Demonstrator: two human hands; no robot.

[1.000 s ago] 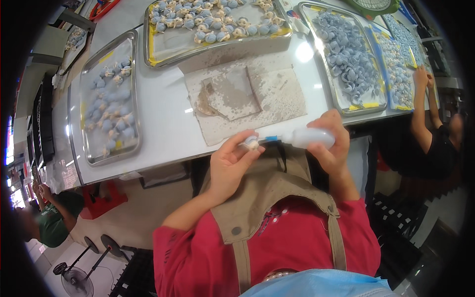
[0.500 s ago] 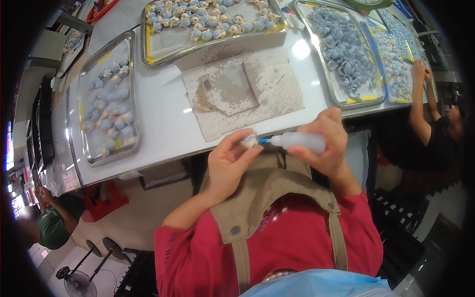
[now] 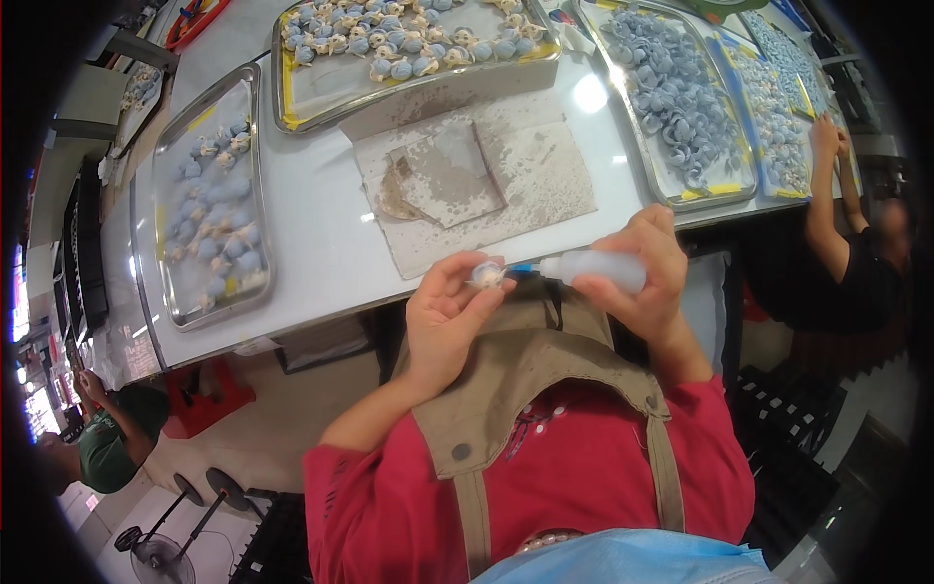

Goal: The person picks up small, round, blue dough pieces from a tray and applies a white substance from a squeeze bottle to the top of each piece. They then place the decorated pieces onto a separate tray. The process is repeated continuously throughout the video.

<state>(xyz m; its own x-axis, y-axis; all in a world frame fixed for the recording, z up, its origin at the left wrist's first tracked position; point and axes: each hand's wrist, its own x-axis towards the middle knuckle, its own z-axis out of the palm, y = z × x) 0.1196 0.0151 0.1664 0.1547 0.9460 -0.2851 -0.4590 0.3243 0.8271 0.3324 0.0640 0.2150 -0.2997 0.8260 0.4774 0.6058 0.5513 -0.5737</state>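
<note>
Between the thumb and fingers of my left hand [image 3: 450, 307] is a small cream and grey-blue figurine piece [image 3: 488, 275]. My right hand [image 3: 642, 273] grips a translucent white squeeze bottle [image 3: 601, 269], lying sideways with its blue nozzle tip [image 3: 522, 268] pointing left. The tip reaches the piece's right side; whether it touches cannot be made out. Both hands are over my apron at the table's front edge. Just beyond them lies a stained cardboard sheet [image 3: 540, 190] with a smaller piece of card on it.
A metal tray [image 3: 268, 282] of similar pieces stands left, another tray [image 3: 331, 115] at the back. To the right, a tray [image 3: 715, 198] holds grey-blue shell-shaped parts. Farther right, a co-worker's hands [image 3: 827, 136] are at more trays. Another person [image 3: 122, 428] is at lower left.
The figurine piece has turned a little in my left fingers, showing more of its cream side. The bottle has shifted slightly right and up, its tip still by the piece.
</note>
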